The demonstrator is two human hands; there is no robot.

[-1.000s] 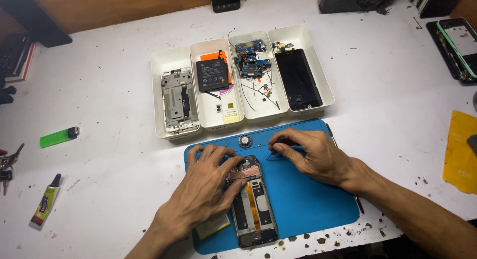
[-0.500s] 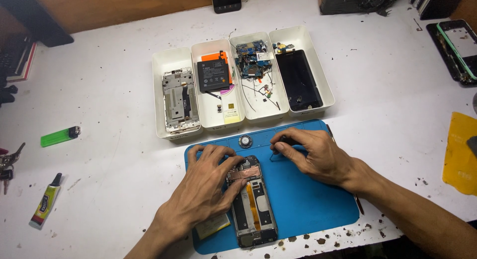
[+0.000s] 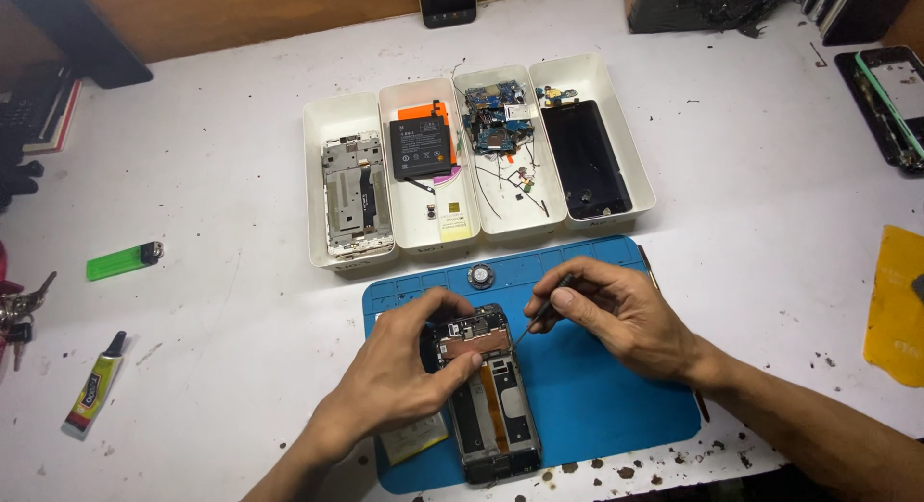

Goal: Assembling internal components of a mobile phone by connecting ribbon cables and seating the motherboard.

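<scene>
Two bare forearms, left hand [image 3: 399,382], right hand [image 3: 626,319], no sleeves, no rings

Left hand [image 3: 404,367] palm down, fingers curled, thumb and forefinger pinched at the tips. Right hand [image 3: 616,314] knuckles up, fingers bunched in a pen-like pinch, tips angled toward the left hand. Both forearms enter from below, converging.

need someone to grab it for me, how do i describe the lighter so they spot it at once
On the white worktable, look left of the row of four white plastic trays. The small green plastic lighter lies flat there, alone; its bright green body with a black end distinguishes it from the yellow glue tube below.
</scene>
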